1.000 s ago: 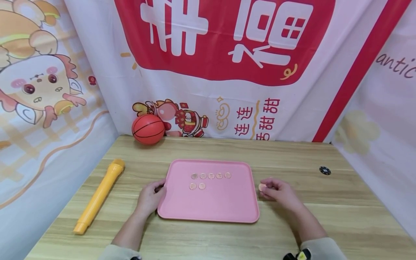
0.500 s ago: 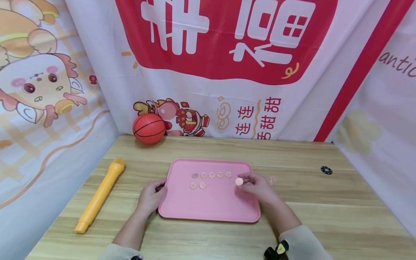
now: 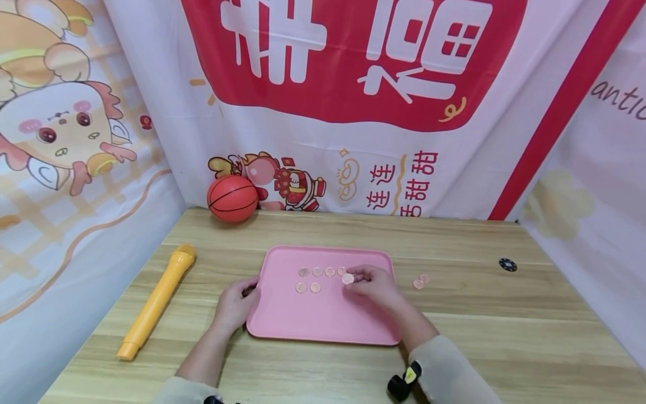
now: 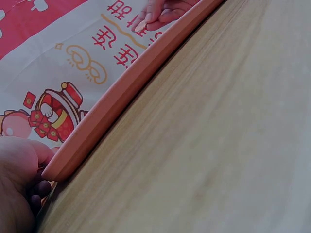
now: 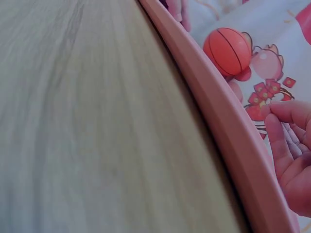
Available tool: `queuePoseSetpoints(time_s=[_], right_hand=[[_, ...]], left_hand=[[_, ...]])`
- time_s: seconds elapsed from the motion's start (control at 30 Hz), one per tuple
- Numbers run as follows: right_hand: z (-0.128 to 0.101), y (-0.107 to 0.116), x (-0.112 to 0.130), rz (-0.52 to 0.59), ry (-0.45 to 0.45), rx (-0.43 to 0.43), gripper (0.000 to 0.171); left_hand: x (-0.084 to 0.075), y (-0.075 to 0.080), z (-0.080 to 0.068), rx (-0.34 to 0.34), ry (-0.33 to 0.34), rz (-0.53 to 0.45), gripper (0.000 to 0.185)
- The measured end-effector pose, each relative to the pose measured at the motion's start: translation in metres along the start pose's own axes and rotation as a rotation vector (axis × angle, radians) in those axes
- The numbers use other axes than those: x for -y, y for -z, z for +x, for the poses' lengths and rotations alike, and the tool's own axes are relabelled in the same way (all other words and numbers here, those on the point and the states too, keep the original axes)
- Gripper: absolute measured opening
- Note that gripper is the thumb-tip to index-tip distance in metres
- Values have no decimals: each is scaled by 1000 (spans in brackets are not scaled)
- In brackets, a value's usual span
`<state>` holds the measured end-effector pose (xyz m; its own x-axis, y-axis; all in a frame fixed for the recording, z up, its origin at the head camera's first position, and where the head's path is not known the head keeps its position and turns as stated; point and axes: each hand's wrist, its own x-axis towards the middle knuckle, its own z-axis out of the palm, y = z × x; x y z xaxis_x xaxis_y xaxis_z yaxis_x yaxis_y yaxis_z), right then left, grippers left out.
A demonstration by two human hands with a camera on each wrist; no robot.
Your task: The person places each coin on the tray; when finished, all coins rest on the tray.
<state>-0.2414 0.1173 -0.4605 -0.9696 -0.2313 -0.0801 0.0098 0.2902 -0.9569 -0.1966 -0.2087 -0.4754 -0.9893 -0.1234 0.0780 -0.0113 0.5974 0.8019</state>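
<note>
Six small coins [image 3: 315, 279] lie on the pink tray [image 3: 323, 320], four showing in a back row and two in front. The right hand [image 3: 370, 282] is over the tray and pinches one more coin [image 3: 347, 278] between thumb and fingertips, near the right end of the rows. The left hand [image 3: 233, 306] grips the tray's left edge with curled fingers. Two more coins [image 3: 421, 281] wait on the wooden table [image 3: 504, 336] just beside the tray. I judge the placing step is in hand; the next move needs a low, gentle release beside the second-row coins.
</note>
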Motion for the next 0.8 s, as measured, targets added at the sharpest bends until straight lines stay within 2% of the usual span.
queuePoseSetpoints(time_s=[0.37,0.63,0.8], right_hand=[[15,-29,-2,-66,-22,-1,35],[19,-39,-2,-262,62,-15,27],[18,-41,0,-327,48,-28,25]], left_hand=[[0,0,1,-3,-3,7,36],[0,-1,1,-12,-14,8,36],[0,-1,1,-10,-15,7,36]])
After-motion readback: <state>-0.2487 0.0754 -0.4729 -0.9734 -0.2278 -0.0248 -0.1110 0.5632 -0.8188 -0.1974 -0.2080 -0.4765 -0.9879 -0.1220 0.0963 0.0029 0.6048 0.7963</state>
